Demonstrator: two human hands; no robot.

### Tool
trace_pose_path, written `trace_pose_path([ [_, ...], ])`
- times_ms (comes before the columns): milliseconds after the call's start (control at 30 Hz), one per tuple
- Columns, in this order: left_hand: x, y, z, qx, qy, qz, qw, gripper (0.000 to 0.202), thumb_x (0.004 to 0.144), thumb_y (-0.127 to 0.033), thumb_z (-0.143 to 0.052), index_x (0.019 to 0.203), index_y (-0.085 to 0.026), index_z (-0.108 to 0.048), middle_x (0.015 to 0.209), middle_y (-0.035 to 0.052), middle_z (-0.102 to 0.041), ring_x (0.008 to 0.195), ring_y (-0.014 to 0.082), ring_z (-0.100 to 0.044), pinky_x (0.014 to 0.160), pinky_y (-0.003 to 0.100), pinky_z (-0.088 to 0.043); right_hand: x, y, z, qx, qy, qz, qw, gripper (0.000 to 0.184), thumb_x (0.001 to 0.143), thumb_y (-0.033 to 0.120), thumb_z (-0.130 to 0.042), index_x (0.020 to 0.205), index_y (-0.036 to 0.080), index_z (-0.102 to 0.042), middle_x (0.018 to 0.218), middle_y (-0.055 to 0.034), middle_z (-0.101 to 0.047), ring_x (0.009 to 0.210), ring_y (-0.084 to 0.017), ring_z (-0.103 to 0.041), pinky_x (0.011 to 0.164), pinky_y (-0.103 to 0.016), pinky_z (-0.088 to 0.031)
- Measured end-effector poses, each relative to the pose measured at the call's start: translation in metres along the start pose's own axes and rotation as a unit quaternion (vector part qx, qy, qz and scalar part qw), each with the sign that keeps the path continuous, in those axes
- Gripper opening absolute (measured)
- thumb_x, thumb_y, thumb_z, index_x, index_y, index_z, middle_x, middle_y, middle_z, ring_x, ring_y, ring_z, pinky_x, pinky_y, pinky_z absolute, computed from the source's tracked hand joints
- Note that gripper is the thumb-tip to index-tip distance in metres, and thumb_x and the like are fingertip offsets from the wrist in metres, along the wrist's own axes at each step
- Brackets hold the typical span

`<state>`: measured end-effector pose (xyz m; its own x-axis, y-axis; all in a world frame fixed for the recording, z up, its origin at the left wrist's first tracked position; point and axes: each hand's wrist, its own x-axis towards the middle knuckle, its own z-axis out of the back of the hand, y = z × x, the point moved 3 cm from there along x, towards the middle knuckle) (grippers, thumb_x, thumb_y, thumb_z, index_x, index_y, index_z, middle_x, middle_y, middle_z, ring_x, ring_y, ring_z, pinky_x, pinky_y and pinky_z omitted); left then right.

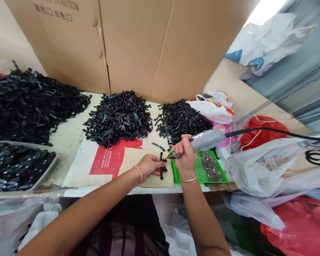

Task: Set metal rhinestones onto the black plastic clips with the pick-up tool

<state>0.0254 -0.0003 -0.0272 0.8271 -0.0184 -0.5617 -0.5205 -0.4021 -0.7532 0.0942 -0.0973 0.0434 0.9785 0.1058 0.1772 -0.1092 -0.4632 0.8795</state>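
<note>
Between its thumb and fingers, my left hand [150, 165] pinches a small black plastic part [161, 174] over a beige textured mat [134, 179]. Wrapped around a grey electric screwdriver [208, 140] is my right hand [186, 156]. The driver lies nearly level, and its tip meets or nearly meets the black part; exact contact cannot be made out. Just right of the mat, partly behind my right hand, a green perforated tray [176, 174] holds many small metal screws [210, 167]. One loose black strip [158, 146] rests beyond the mat.
Heaps of black parts [118, 117] line the table's back, before a tall cardboard box [138, 46]. A white tub [46, 170] of black pieces stands left. Plastic bags [258, 170] crowd the right, where the driver's black cable [272, 132] runs off.
</note>
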Motion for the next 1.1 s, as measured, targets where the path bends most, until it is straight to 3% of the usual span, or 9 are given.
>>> trace_pose_path([
  [633,-0.002,-0.001,-0.002,-0.004,-0.001,-0.005,1.0,0.018,0.072,-0.012,-0.078,0.062,-0.009,-0.063,0.063,0.0051,-0.066,0.053,0.0116,-0.061,0.05,0.021,-0.055,-0.002,-0.009,0.0,-0.011,0.011,0.01,1.0,0.03,0.073,0.042,-0.072,0.085,0.021,-0.054,0.045,0.0118,-0.035,0.039,-0.006,-0.032,0.045,-0.02,-0.034],
  [1100,-0.002,0.0,-0.002,-0.008,-0.04,0.002,0.999,0.022,0.067,-0.01,-0.081,0.059,-0.008,-0.06,0.059,0.0057,-0.065,0.052,0.0131,-0.062,0.048,0.021,-0.053,0.002,-0.018,-0.01,-0.047,0.155,-0.04,0.986,0.029,0.074,0.041,-0.071,0.074,0.022,-0.048,0.042,0.0127,-0.031,0.035,-0.006,-0.03,0.041,-0.019,-0.033],
])
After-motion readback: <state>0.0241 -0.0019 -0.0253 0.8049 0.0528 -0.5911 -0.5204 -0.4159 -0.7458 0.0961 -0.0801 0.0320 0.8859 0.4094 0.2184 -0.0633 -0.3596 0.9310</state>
